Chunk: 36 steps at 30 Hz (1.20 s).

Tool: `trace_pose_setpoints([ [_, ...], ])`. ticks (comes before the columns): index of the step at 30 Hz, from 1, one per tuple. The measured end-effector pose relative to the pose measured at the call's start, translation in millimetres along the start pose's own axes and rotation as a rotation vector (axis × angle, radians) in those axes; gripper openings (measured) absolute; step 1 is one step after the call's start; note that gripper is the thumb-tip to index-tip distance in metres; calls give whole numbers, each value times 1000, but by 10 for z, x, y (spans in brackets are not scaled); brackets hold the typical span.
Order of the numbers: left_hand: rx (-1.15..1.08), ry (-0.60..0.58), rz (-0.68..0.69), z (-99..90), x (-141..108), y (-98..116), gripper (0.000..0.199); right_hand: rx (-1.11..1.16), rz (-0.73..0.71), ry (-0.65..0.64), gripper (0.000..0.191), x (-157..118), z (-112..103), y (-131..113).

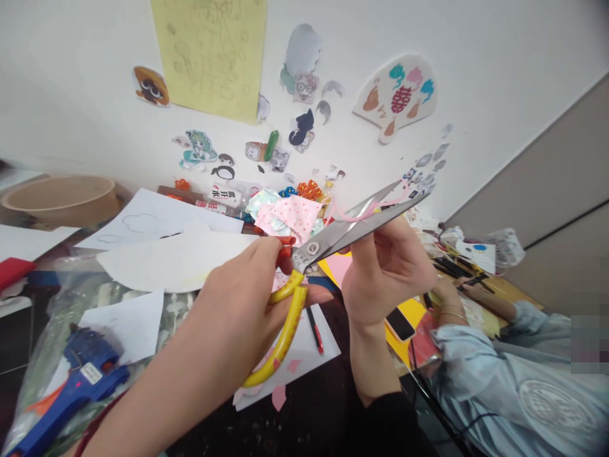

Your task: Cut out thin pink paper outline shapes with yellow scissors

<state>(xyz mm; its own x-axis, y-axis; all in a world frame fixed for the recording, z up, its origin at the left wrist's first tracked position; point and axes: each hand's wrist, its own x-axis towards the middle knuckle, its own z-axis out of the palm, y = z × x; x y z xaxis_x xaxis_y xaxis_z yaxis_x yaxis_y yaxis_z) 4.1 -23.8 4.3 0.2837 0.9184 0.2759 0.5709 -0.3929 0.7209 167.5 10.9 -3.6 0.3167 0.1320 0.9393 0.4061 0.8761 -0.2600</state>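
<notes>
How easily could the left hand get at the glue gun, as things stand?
Probably not at once: the left hand is occupied with the scissors. The glue gun itself looks uncovered, so the way seems free otherwise.

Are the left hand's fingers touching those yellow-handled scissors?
Touching. The head view shows the left hand holding the scissors, one of its fingers passing through the yellow handle.
</notes>
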Motion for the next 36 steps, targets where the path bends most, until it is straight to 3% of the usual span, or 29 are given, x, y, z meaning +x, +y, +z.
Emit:
trace_pose_setpoints([
  [21, -3, -22, -23, 17, -28, 25, 27, -54, -181, 88, 28, -37, 51, 62],
  [32, 46, 45, 33, -35, -18, 5, 37, 214, 177, -141, 13, 94, -59, -19],
  [36, 77, 34, 30, -46, 12, 6, 43, 250, 233, -183, 8, 120, -104, -11],
])
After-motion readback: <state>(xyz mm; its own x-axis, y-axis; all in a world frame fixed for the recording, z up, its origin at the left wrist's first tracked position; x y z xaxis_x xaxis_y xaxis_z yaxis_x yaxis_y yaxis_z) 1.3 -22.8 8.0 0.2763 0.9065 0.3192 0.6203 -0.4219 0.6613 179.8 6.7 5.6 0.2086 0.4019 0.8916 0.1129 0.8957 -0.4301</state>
